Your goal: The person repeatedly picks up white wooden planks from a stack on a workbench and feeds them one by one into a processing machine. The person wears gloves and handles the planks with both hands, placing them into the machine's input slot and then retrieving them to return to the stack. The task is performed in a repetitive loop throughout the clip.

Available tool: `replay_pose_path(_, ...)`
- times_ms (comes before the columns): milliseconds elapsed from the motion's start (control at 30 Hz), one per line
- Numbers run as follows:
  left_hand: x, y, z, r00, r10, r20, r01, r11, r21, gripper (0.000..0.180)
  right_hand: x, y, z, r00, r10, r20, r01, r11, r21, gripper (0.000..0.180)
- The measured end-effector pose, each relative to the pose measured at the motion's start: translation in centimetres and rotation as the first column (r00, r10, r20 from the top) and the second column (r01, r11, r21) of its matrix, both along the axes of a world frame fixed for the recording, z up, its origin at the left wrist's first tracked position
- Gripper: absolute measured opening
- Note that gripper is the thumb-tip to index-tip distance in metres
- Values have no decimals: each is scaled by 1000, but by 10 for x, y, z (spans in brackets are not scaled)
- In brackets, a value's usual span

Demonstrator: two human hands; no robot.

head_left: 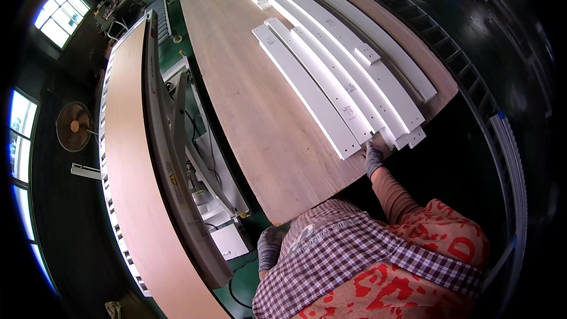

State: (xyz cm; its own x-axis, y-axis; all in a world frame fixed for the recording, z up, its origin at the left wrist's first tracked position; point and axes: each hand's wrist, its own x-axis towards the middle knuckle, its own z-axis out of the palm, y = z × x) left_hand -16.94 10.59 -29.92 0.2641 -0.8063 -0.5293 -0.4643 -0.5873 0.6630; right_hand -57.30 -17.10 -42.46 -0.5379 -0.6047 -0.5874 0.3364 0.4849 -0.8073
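Observation:
My right hand [373, 158], in a grey glove, is at the near end of a long white board [336, 74], its fingers closed on the board's end. Several such white boards lie side by side on a wooden tabletop [254, 124], with small drilled holes and printed marks. A short white block [367, 54] rests on one of them. Low beside the table's near left corner is my left hand [270, 249], in a grey striped glove; the apron edge and the angle hide its fingers.
Left of the table stands a long conveyor [133, 142] with a pale board top. Between them are a metal scissor frame and a white box [229, 242]. A round fan [75, 125] stands farther left. A roller track [455, 53] runs along the table's right side.

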Motion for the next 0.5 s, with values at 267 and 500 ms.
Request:
replay_pose_path(267, 5, -24, -3, 944, -184, 274, 217, 972, -93, 37, 13, -30, 27, 957, 221, -189, -132, 908, 397, 65)
replay_pose_path(500, 14, -14, -5, 981, -95, 172, 105, 993, -48, 36, 32, -43, 59, 927, 126, -354, -11, 951, 310, 72)
